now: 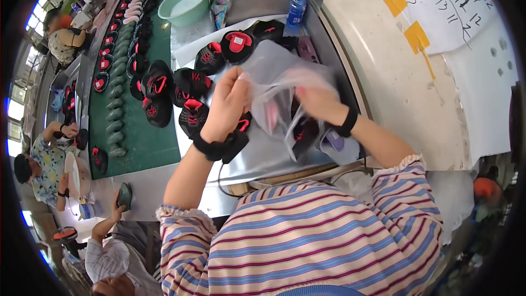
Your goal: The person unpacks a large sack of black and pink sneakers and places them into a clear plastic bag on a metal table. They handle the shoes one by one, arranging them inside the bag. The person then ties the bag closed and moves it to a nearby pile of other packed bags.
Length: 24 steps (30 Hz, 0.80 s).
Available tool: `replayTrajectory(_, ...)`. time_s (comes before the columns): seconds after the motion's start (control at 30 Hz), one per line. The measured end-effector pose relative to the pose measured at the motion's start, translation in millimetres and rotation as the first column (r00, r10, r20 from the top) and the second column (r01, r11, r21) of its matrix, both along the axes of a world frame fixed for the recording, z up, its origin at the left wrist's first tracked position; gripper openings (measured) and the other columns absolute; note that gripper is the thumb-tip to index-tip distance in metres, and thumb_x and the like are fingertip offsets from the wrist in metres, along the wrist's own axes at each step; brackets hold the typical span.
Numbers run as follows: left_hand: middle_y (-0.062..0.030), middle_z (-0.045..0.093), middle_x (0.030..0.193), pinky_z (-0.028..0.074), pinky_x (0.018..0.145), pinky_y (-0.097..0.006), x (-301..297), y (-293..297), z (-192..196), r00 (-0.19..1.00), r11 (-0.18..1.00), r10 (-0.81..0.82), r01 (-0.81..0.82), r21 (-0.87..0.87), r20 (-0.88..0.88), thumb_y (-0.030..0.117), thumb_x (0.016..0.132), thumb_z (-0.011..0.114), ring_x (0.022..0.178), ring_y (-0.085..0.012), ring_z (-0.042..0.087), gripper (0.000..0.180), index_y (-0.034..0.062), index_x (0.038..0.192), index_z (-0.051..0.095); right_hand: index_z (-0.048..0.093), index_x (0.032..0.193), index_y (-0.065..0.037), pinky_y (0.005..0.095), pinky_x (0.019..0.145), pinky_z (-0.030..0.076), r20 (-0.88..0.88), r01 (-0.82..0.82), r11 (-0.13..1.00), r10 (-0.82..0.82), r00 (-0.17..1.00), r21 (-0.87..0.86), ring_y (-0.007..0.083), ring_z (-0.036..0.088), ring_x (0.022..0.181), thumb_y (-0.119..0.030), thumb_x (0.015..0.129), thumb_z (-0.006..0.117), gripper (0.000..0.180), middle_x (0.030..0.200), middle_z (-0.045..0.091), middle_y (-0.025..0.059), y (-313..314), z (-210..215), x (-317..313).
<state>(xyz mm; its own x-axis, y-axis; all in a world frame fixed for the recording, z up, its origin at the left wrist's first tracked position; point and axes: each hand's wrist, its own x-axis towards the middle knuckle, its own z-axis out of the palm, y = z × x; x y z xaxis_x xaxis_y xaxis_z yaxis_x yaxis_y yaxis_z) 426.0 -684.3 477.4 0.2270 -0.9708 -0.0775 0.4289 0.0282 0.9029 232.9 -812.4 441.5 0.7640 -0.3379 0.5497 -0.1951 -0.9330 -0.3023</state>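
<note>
A thin, see-through plastic bag (274, 74) is stretched between my hands over the metal worktop. My left hand (229, 98) is closed on the bag's left edge. At its right side, my right hand (323, 103) touches the film, its fingers smeared by motion and partly behind the plastic. Behind and under the bag are black and red sneakers, blurred through the film. Close to my left hand stand a black sneaker with red laces (193, 118) and another sneaker (209, 57). A black shoe with a red insole (237, 45) lies beyond the bag.
A blue-capped bottle (296, 7) stands at the worktop's far right. To the left, a green conveyor belt (143, 148) carries rows of shoes and dark green shoe forms. A mint basin (183, 8) sits at the far side near a co-worker's hands. More people work along the left.
</note>
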Motion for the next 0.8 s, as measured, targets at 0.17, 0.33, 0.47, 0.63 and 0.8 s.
replayTrajectory(0.17, -0.0078, 0.046, 0.071, 0.043, 0.055, -0.033, 53, 11, -31, 0.103, 0.952, 0.221, -0.240, -0.191, 0.970, 0.003, 0.076, 0.055, 0.061, -0.0229, 0.049, 0.011, 0.0062, 0.086, 0.051, 0.057, 0.104, -0.004, 0.0448, 0.091, 0.038, -0.549, 0.267, 0.963, -0.240, 0.800, -0.032, 0.0363, 0.047, 0.108, -0.014, 0.080, 0.050, 0.027, 0.110, 0.054, 0.0171, -53, 9, -28)
replayTrajectory(0.33, -0.0119, 0.043, 0.119, 0.037, 0.089, -0.044, 55, 28, -43, -0.393, 0.965, -0.025, -0.251, -0.081, 0.919, 0.010, 0.053, 0.076, 0.117, -0.0334, 0.036, 0.067, 0.0064, 0.114, 0.048, 0.044, 0.125, -0.006, 0.0449, 0.103, 0.026, -0.618, -0.110, 0.955, -0.088, 0.781, -0.275, 0.0373, 0.032, 0.123, -0.012, 0.079, 0.055, 0.048, 0.131, 0.039, 0.0155, -63, -28, -60)
replayTrajectory(0.47, -0.0149, 0.051, 0.112, 0.039, 0.091, -0.042, -26, 23, -22, 0.288, 0.847, 0.191, 0.434, -0.306, 0.939, 0.006, 0.060, 0.070, 0.107, -0.0324, 0.048, 0.058, 0.0048, 0.115, 0.050, 0.048, 0.120, -0.007, 0.0462, 0.104, 0.024, -0.639, -0.013, 0.991, -0.076, 0.766, -0.133, 0.0344, 0.029, 0.126, -0.014, 0.059, 0.076, 0.067, 0.134, 0.036, 0.0159, -45, -15, -37)
replayTrajectory(0.63, -0.0244, 0.031, 0.135, 0.034, 0.098, -0.041, -55, -20, -129, -0.193, 0.900, -0.134, 0.386, 0.200, 0.972, 0.012, 0.057, 0.075, 0.120, -0.0393, 0.038, 0.093, 0.0034, 0.135, 0.025, 0.046, 0.121, -0.013, 0.0509, 0.096, 0.032, -0.769, -0.005, 0.998, -0.050, 0.638, -0.069, 0.0321, 0.032, 0.124, -0.027, 0.065, 0.074, 0.064, 0.129, 0.041, 0.0114, -40, -5, -8)
replayTrajectory(0.8, -0.0201, 0.040, 0.128, 0.035, 0.096, -0.042, -7, -81, -183, -0.059, 0.880, -0.017, 0.473, 0.043, 0.998, 0.016, 0.056, 0.075, 0.114, -0.0372, 0.043, 0.082, 0.0070, 0.128, 0.037, 0.045, 0.124, -0.015, 0.0444, 0.095, 0.036, -0.811, 0.040, 0.999, -0.015, 0.584, 0.010, 0.0308, 0.039, 0.120, -0.029, 0.069, 0.071, 0.063, 0.129, 0.042, 0.0114, -43, 11, -14)
